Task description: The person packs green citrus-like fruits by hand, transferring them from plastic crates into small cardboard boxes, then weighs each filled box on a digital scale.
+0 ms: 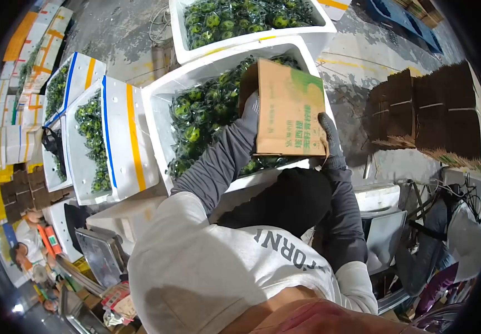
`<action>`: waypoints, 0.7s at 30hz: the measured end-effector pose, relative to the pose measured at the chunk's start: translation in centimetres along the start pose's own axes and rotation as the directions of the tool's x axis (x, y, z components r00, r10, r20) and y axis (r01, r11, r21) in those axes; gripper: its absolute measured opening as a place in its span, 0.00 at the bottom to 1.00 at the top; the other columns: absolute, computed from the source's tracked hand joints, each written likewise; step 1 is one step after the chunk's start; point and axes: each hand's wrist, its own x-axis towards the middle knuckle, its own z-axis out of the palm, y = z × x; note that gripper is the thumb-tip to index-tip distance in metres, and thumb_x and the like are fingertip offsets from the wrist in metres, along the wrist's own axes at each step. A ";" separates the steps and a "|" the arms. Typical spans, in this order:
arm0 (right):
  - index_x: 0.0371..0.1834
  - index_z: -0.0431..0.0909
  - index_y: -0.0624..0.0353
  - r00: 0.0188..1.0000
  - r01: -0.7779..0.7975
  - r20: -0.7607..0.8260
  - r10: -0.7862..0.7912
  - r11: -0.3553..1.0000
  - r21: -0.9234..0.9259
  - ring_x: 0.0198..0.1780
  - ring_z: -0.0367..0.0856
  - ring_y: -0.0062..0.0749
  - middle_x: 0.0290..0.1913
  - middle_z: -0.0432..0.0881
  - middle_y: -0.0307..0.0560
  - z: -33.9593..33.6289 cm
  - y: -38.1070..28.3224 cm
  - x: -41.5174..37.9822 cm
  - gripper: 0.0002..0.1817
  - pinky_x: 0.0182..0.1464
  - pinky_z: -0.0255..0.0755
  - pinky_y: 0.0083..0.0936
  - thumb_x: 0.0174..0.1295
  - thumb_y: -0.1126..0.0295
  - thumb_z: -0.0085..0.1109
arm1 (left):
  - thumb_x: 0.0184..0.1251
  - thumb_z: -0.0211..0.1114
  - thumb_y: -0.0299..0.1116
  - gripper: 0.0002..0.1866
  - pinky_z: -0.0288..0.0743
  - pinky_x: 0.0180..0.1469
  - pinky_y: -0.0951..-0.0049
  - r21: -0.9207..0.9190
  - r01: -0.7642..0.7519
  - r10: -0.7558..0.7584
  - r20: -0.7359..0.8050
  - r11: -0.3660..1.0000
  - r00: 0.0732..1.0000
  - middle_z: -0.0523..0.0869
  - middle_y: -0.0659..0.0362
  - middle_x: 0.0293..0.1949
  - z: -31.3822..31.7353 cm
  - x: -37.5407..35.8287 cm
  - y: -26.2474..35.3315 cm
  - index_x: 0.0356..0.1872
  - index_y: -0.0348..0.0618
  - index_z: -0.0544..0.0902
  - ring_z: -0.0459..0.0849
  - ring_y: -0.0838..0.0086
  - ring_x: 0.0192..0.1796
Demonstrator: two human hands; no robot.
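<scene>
Both hands hold a brown cardboard box (pixel 290 111) with green print, above a white foam box (pixel 157 122) of green fruit in clear plastic wrap (pixel 194 133). My left hand (pixel 250 110), in a grey glove, is at the cardboard's left side, its fingers partly hidden behind it. Gloved in dark grey, my right hand (pixel 331 136) grips the right edge near the lower corner. The cardboard covers part of the wrapped fruit.
Another foam box of fruit (pixel 182 53) stands beyond. More foam boxes (pixel 120 133) are at the left. Stacked flat cardboard (pixel 430 111) stands at the right. A person (pixel 26 242) is at the far lower left.
</scene>
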 end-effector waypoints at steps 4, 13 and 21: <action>0.63 0.69 0.59 0.959 0.282 -0.022 -0.282 0.954 0.097 0.55 0.79 0.34 0.56 0.78 0.49 -4.5 2.2 1.9 0.25 0.53 0.77 0.32 0.66 0.59 0.54 | 0.65 0.59 0.38 0.26 0.59 0.71 0.62 0.425 -0.331 0.370 -0.010 0.842 0.929 0.75 0.48 0.61 -13.5 0.2 1.3 0.60 0.33 0.72 0.74 0.54 0.61; 0.63 0.67 0.62 0.453 0.443 -0.096 -0.886 0.318 -0.839 0.55 0.78 0.41 0.56 0.76 0.53 -10.9 -2.4 -3.6 0.28 0.56 0.75 0.37 0.64 0.57 0.55 | 0.61 0.66 0.46 0.37 0.68 0.63 0.63 -0.661 0.430 -0.326 0.283 0.615 0.902 0.76 0.43 0.57 -5.7 0.0 -4.8 0.67 0.40 0.62 0.77 0.55 0.58; 0.63 0.67 0.62 0.736 0.050 -0.368 -0.568 0.588 -0.807 0.56 0.78 0.42 0.57 0.76 0.53 -14.5 1.7 -11.1 0.29 0.57 0.74 0.40 0.64 0.57 0.56 | 0.50 0.65 0.60 0.41 0.71 0.59 0.55 0.064 0.058 -0.086 0.681 0.996 0.728 0.72 0.44 0.62 2.9 1.9 -2.6 0.63 0.45 0.71 0.72 0.52 0.63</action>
